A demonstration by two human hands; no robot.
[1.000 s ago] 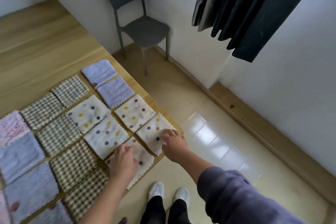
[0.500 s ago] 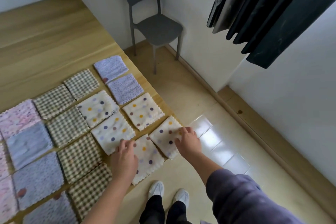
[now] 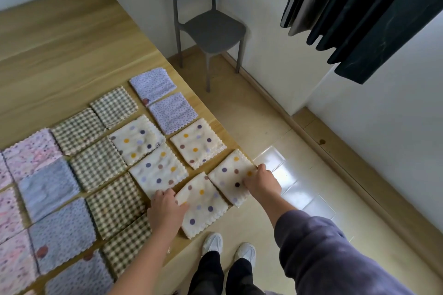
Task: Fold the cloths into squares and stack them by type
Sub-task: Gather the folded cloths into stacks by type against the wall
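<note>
Folded square cloths lie in rows on the wooden table point(image 3: 72, 43): several cream polka-dot ones, brown checked ones point(image 3: 97, 163), lilac speckled ones point(image 3: 172, 111), and pink point(image 3: 31, 151) and blue point(image 3: 48, 187) ones at the left. My left hand point(image 3: 165, 208) grips the left corner of the nearest polka-dot cloth point(image 3: 203, 206), thumb on top. My right hand point(image 3: 261, 181) holds the right edge of the neighbouring polka-dot cloth point(image 3: 227, 175), which lies at the table's edge. Both cloths still rest on the table, turned at an angle to the rows.
The table's near right edge runs diagonally just past my right hand, with tiled floor point(image 3: 299, 194) beyond. A dark chair point(image 3: 211, 26) stands by the wall behind the table corner. Dark curtains point(image 3: 359, 7) hang at the upper right. My white shoes point(image 3: 213, 242) are below the table edge.
My left hand shifted to the left corner of the near polka-dot cloth and my right hand to the other cloth's right edge. Both cloths have turned slightly. The camera moved closer.
</note>
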